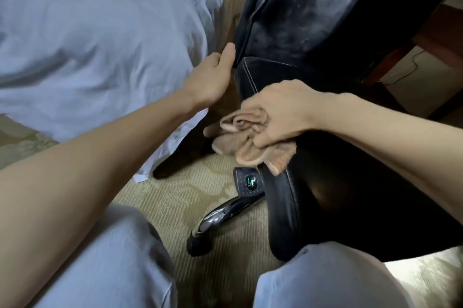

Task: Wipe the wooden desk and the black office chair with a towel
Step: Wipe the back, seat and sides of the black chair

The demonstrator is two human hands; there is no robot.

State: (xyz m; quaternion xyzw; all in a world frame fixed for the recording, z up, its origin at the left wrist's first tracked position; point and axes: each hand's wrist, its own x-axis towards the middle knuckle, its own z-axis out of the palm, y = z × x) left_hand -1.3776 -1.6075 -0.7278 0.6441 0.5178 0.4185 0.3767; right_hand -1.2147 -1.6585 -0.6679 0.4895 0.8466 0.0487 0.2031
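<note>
Towel bunched, pressed on left edge of chair seat. Right grip curled tight round it, fingers buried in the folds. Left grip clasps lower side edge of chair back, thumb up along the seam. Chrome leg below, on carpet. Bed at left, near chair.
</note>
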